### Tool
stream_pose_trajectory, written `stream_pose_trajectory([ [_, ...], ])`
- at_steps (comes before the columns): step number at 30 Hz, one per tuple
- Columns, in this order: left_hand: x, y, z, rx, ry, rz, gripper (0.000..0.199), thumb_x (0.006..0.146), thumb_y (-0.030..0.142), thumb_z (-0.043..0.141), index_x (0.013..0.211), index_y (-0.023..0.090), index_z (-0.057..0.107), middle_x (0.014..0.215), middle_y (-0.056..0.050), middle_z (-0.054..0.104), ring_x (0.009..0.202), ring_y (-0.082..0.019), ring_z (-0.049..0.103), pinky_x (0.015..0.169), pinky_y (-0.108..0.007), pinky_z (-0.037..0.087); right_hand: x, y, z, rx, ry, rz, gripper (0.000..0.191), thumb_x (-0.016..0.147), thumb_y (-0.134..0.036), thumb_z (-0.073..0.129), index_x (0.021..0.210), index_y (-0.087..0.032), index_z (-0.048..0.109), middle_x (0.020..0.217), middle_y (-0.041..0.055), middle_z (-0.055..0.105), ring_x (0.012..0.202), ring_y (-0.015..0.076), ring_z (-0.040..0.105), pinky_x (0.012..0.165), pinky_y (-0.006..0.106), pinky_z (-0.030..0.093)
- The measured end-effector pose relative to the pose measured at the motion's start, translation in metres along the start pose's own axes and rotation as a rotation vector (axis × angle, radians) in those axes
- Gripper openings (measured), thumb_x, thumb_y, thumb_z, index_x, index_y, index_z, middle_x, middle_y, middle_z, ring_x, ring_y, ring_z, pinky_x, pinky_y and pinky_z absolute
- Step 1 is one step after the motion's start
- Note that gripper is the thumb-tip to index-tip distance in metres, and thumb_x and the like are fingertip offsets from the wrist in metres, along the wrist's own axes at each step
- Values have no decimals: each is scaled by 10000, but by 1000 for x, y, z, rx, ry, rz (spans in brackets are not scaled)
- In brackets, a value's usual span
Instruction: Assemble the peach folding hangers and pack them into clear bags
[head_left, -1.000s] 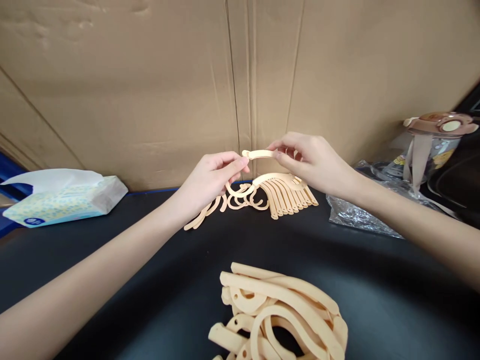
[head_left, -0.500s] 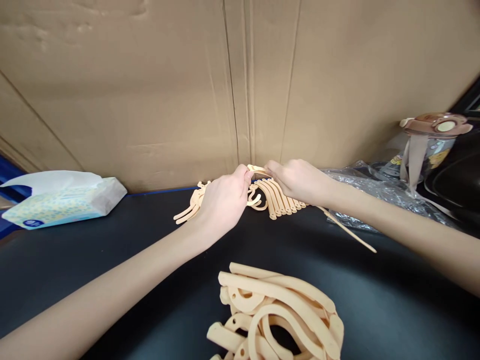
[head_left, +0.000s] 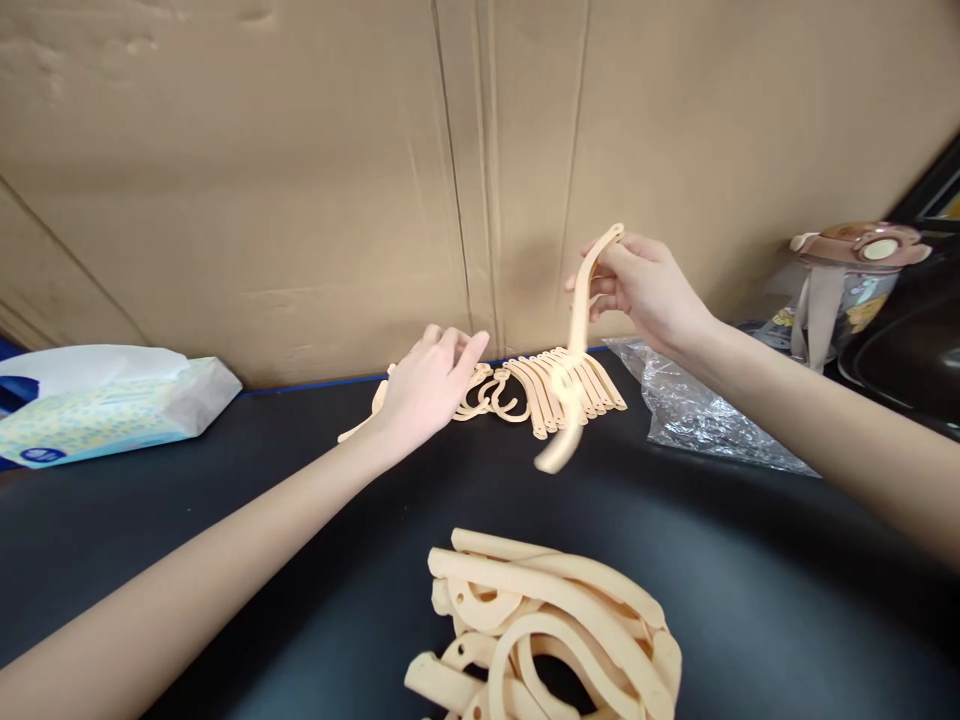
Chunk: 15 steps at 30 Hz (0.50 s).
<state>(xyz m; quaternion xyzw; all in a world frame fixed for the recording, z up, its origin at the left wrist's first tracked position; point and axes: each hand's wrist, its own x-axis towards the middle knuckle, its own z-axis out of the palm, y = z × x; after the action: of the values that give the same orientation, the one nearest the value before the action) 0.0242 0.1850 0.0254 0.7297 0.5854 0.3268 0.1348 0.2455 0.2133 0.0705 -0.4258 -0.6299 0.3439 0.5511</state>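
Note:
Between the thumb and fingers of my right hand (head_left: pixel 649 285) hangs a beige folding clothes hanger (head_left: pixel 580 310) by one arm end; its lower part is blurred and passes in front of the row behind. My left hand (head_left: pixel 431 380) holds nothing visible, its thumb apart from the loosely bent fingers. It covers part of a row of folded hangers (head_left: pixel 532 390) lying side by side at the back of the table, some with hooks showing. Whether its fingertips touch them I cannot tell. Nearer to me lies a pile of overlapping folded hangers (head_left: pixel 555 600), cut off by the lower edge.
The table (head_left: pixel 300 620) is black, with a tall cardboard sheet (head_left: pixel 300 200) upright behind it. A tissue pack (head_left: pixel 120 405) lies at the left. Right of the row are clear plastic wrapping (head_left: pixel 712 415) and a drinking bottle (head_left: pixel 859 285) with a strap.
My right hand has lifted the hanger up and to the right, out of my left hand. My left hand has let go and moved slightly left, fingers loosened. The view has shifted slightly.

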Motion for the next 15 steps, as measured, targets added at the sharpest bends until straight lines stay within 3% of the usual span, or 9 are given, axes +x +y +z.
stream_pose_trajectory([
  [2, -2, 9, -3, -309, -171, -43, 527, 932, 551, 281, 891, 176, 649, 996, -90, 646, 951, -242, 591, 809, -317, 414, 0, 3, 2, 88, 63, -70, 124, 829, -167, 499, 808, -226, 392, 794, 16, 633, 696, 137, 644, 585, 259, 514],
  [5, -4, 24, -10, -786, -414, -149, 363, 924, 441, 439, 803, 139, 599, 883, -86, 659, 847, -194, 612, 775, -290, 452, 0, 9, 2, 19, 95, -176, 251, 719, -140, 607, 758, -237, 379, 754, -3, 627, 760, 175, 661, 632, 297, 528],
  [8, -4, 30, -16, -905, -338, -225, 207, 940, 255, 451, 800, 137, 548, 766, -43, 612, 673, -130, 593, 590, -225, 452, -3, 8, 1, -394, 11, -363, 146, 704, -179, 656, 767, -207, 527, 755, 9, 659, 751, 181, 643, 655, 309, 482],
  [10, -5, 28, -18, -875, -301, -241, 214, 954, 215, 404, 807, 140, 540, 677, -7, 554, 546, -91, 524, 453, -178, 367, -9, 3, 1, -752, -51, -494, 84, 786, -235, 614, 860, -200, 635, 817, 18, 695, 737, 173, 634, 639, 298, 426],
  [12, -7, 26, -19, -814, -323, -232, 226, 954, 217, 406, 785, 140, 534, 614, 19, 499, 473, -62, 453, 400, -153, 305, -15, -2, 3, -1081, -121, -582, 182, 888, -282, 510, 931, -213, 673, 823, 26, 709, 698, 167, 622, 559, 274, 335],
  [15, -9, 26, -21, -735, -323, -207, 224, 944, 243, 440, 755, 148, 512, 580, 33, 468, 447, -52, 434, 390, -143, 317, -25, -5, 9, -1412, -268, -660, 308, 952, -342, 410, 878, -187, 666, 683, 43, 678, 572, 157, 573, 489, 272, 188],
])
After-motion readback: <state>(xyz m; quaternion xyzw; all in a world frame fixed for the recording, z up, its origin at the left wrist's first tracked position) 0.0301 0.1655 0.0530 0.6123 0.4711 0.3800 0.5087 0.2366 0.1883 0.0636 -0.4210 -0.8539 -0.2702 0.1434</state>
